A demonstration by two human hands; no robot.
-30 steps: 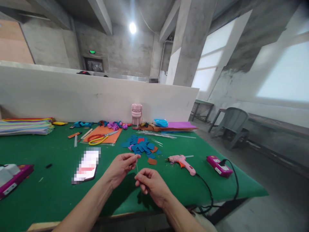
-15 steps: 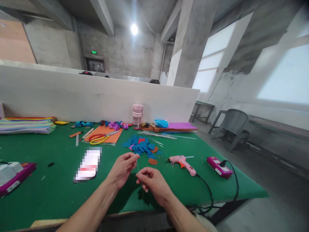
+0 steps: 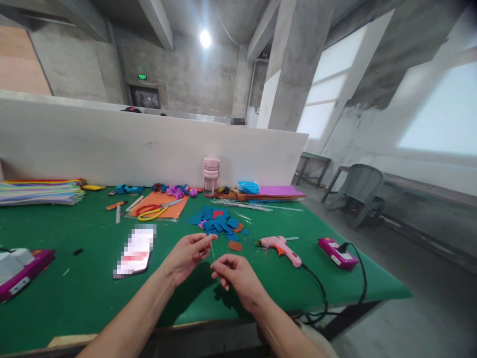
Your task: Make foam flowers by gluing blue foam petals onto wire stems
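My left hand (image 3: pixel 192 254) pinches the upper end of a thin pale wire (image 3: pixel 212 251) between thumb and fingertips. Lower and to the right, my right hand (image 3: pixel 236 276) is closed on the same wire, thumb against forefinger. The wire runs almost upright between the two hands, above the green table (image 3: pixel 149 303). Just beyond my fingers lies a loose heap of blue felt pieces (image 3: pixel 219 223) with a few red and brown ones mixed in. A single brown piece (image 3: pixel 234 245) rests nearer to me.
A pink glue gun (image 3: pixel 281 250) lies right of my hands, its cord running to a purple power strip (image 3: pixel 337 254). Left are a phone (image 3: pixel 136 251) and scissors (image 3: pixel 156 211) on an orange sheet. Behind stand thin wires (image 3: pixel 242 205), a pink bottle (image 3: pixel 211 175) and a white partition (image 3: pixel 167 149).
My view has shifted slightly. My right hand's fingers have closed further around the wire, and a little more of the wire shows between the hands.
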